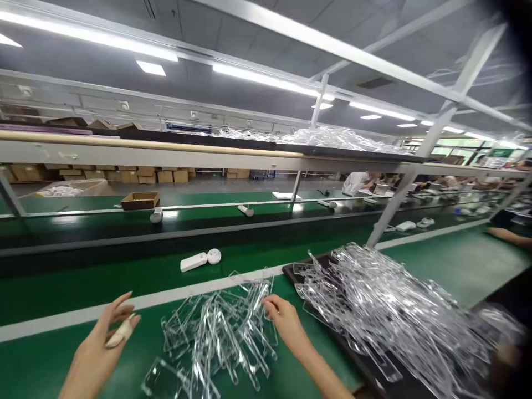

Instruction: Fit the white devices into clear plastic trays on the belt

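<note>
My left hand (pixel 100 346) is raised over the green work surface at the left, fingers apart, with nothing in it. A beige cover wraps one of its digits. Right of it lies a loose pile of clear plastic frame-like pieces (pixel 220 327), long and thin, tangled together. At that pile's right edge is my right hand (pixel 286 324), its fingers curled in and closed together against the clear pieces. Whatever sits between those fingertips is too fine to make out. A much bigger heap of the same clear pieces (pixel 386 305) fills a black tray (pixel 344 346) on the right.
A white handheld device with a round head (pixel 201 259) lies on the green belt (pixel 137 277) ahead. Slanted metal posts (pixel 394 205) and a shelf rail (pixel 166 158) cross the space in front. Another person's arm (pixel 509 237) reaches in at far right.
</note>
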Tool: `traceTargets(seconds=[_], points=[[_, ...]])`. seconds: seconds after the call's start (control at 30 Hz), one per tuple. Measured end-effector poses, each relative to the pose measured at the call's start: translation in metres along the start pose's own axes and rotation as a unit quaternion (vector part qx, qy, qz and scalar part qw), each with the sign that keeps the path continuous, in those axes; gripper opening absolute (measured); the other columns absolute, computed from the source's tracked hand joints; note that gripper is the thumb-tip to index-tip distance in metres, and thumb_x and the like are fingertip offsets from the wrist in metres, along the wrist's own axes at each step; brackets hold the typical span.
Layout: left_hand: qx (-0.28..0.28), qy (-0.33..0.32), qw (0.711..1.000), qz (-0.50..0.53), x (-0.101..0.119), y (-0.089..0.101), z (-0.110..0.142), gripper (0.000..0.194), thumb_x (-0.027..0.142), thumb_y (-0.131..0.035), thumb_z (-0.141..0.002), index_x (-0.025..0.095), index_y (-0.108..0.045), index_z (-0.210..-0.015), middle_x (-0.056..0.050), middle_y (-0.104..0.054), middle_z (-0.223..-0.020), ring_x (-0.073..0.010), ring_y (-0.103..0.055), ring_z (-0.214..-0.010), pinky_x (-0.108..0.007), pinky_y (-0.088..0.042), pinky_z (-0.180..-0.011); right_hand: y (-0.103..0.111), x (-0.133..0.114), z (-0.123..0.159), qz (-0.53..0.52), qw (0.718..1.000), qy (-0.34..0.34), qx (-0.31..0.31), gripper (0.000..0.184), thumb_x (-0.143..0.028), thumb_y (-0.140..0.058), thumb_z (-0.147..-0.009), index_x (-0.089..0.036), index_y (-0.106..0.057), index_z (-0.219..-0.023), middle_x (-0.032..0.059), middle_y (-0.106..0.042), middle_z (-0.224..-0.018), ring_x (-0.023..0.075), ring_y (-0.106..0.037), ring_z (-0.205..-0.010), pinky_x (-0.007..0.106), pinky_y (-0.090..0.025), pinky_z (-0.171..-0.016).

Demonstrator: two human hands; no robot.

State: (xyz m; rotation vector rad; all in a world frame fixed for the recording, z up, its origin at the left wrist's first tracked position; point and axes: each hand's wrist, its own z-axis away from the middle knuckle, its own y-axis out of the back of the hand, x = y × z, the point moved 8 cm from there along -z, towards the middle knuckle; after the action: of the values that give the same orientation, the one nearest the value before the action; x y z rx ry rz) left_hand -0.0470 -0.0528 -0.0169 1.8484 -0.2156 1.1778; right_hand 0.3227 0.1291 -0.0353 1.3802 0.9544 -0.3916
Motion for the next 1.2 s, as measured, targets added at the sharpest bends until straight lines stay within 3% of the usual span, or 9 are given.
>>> traceTargets(seconds=[0.17, 0.3, 0.4, 0.5, 0.67, 0.83, 1.0, 1.1, 1.2], points=[[-0.107, -0.134, 0.965, -0.198, 0.065, -0.119, -0.100, 0.055, 0.040, -0.030, -0.089, 0.021, -0.029, -0.140, -0.014, -0.048, -0.134, -0.0310, -0.039, -0.128, -0.043, -0.043, -0.093, -0.031, 0.007, -0.097, 0.176, 0.982, 0.033, -0.059, 0.034, -0.008, -0.049, -0.075, -0.013, -0.065, -0.105, 0.0159, -0.062, -0.110, 0.0324, -0.053, -0.108, 0.043, -0.039, -0.090], [-0.194, -0.195, 0.916, -0.292, 0.072, -0.213, -0.160, 0.066, 0.032, -0.050, -0.080, 0.019, -0.031, -0.142, -0.014, -0.037, -0.145, -0.0333, -0.022, -0.137, -0.048, -0.022, -0.108, -0.057, 0.038, -0.122, 0.256, 0.955, 0.055, -0.141, 0.049, -0.001, -0.059, -0.066, -0.013, -0.062, -0.113, 0.0174, -0.061, -0.115, 0.0379, -0.053, -0.107, 0.050, -0.042, -0.088], [-0.235, -0.181, 0.903, -0.310, 0.056, -0.253, -0.193, 0.074, 0.032, -0.060, -0.070, 0.018, -0.037, -0.139, -0.018, -0.047, -0.137, -0.0391, -0.036, -0.129, -0.052, -0.026, -0.103, -0.077, 0.072, -0.115, 0.289, 0.940, 0.074, -0.164, 0.041, -0.005, -0.058, -0.071, -0.021, -0.064, -0.108, 0.0099, -0.066, -0.105, 0.0338, -0.057, -0.100, 0.046, -0.045, -0.081], [-0.255, -0.164, 0.897, -0.322, 0.036, -0.268, -0.209, 0.068, 0.031, -0.059, -0.068, 0.017, -0.044, -0.133, -0.018, -0.061, -0.113, -0.0372, -0.056, -0.104, -0.050, -0.037, -0.089, -0.086, 0.088, -0.102, 0.323, 0.929, 0.163, -0.076, 0.027, -0.010, -0.064, -0.068, -0.024, -0.067, -0.091, 0.0034, -0.069, -0.084, 0.0262, -0.060, -0.082, 0.038, -0.047, -0.072], [-0.227, -0.176, 0.913, -0.290, 0.021, -0.256, -0.211, 0.059, 0.035, -0.050, -0.076, 0.013, -0.044, -0.130, -0.018, -0.059, -0.109, -0.0364, -0.053, -0.103, -0.049, -0.033, -0.089, -0.074, 0.055, -0.083, 0.343, 0.884, 0.308, 0.078, 0.016, -0.014, -0.066, -0.063, -0.022, -0.065, -0.077, 0.0069, -0.068, -0.090, 0.0277, -0.058, -0.090, 0.042, -0.043, -0.081], [-0.205, -0.151, 0.949, -0.185, 0.023, -0.217, -0.214, 0.055, 0.038, -0.055, -0.074, 0.014, -0.044, -0.122, -0.016, -0.062, -0.108, -0.0336, -0.058, -0.098, -0.046, -0.039, -0.086, -0.047, 0.023, -0.076, 0.397, 0.879, 0.263, 0.022, 0.035, -0.006, -0.056, -0.070, -0.025, -0.066, -0.097, 0.0028, -0.062, -0.067, 0.0195, -0.056, -0.057, 0.030, -0.039, -0.055], [-0.165, -0.057, 0.984, 0.040, 0.043, -0.132, -0.198, 0.068, 0.059, -0.057, -0.073, 0.024, -0.036, -0.127, -0.007, -0.061, -0.107, -0.0221, -0.062, -0.093, -0.030, -0.049, -0.078, -0.012, 0.043, -0.061, 0.129, 0.989, -0.052, -0.054, 0.027, -0.021, -0.049, -0.081, -0.025, -0.070, -0.098, 0.0064, -0.070, -0.074, 0.0226, -0.063, -0.067, 0.033, -0.044, -0.064], [-0.131, 0.050, 0.968, 0.207, 0.043, -0.080, -0.172, 0.068, 0.056, -0.069, -0.063, 0.028, -0.046, -0.121, -0.004, -0.060, -0.112, -0.0231, -0.059, -0.099, -0.028, -0.048, -0.077, -0.007, 0.049, -0.044, -0.090, 0.969, -0.218, -0.076, 0.030, -0.031, -0.057, -0.074, -0.022, -0.068, -0.100, 0.0079, -0.071, -0.091, 0.0248, -0.065, -0.083, 0.034, -0.049, -0.072], [-0.135, 0.124, 0.935, 0.305, 0.030, -0.049, -0.141, 0.068, 0.053, -0.071, -0.063, 0.031, -0.049, -0.123, -0.003, -0.063, -0.112, -0.0247, -0.058, -0.101, -0.027, -0.050, -0.071, -0.004, 0.036, -0.028, -0.189, 0.938, -0.267, -0.114, 0.048, -0.037, -0.063, -0.070, -0.019, -0.061, -0.114, 0.0101, -0.066, -0.112, 0.0251, -0.064, -0.097, 0.034, -0.053, -0.076]])
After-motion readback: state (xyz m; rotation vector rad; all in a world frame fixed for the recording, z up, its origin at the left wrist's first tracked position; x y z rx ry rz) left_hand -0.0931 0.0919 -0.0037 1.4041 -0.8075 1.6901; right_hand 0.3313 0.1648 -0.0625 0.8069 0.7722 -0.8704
